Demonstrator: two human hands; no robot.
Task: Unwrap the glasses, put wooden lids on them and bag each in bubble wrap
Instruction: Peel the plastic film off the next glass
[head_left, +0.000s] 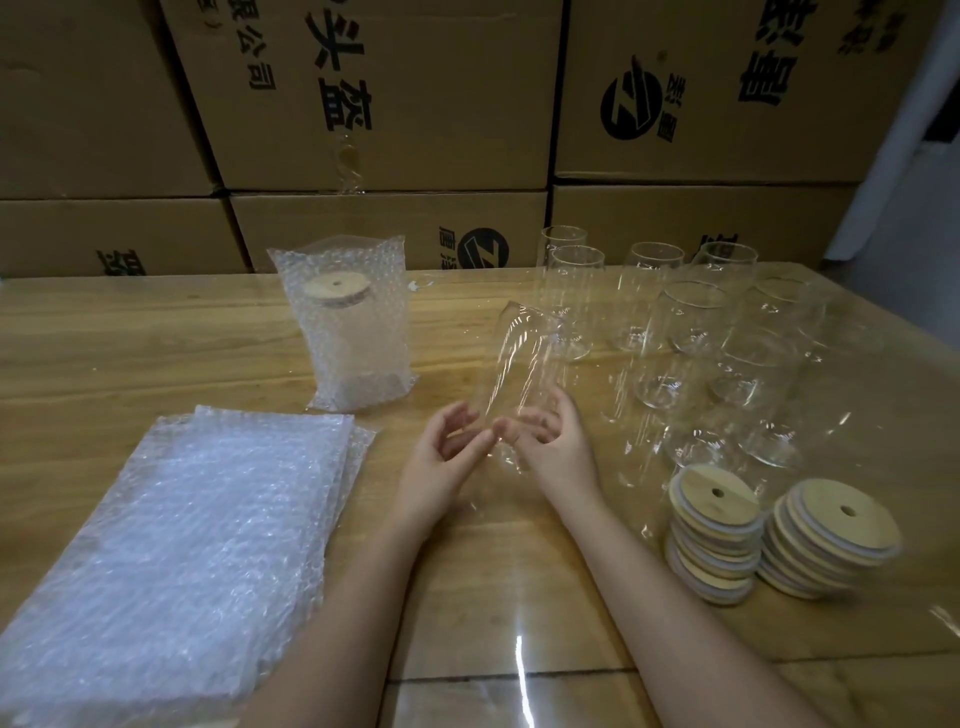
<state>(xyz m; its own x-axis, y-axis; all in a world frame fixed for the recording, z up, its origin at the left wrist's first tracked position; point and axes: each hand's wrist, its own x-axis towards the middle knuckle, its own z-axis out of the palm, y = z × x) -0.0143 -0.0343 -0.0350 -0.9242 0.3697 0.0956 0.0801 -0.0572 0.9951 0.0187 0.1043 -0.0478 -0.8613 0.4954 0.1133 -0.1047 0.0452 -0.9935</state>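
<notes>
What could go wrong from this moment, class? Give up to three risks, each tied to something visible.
1. The wrapped glass is tilted, held only at its lower end by the left hand and right hand; slick film could let it slip onto the table.
2. The standing glasses crowd close by on the right; swinging the held glass might knock them.
3. The lid stacks look uneven; a reaching forearm could topple them.

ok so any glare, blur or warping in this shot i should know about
Head view: dim, flat light; a bright streak of glare on the glossy table near the bottom edge; the lid stacks at the right smear with blur; the cardboard boxes lean and bow from the wide-angle lens; the held glass shows mostly as reflections.
</notes>
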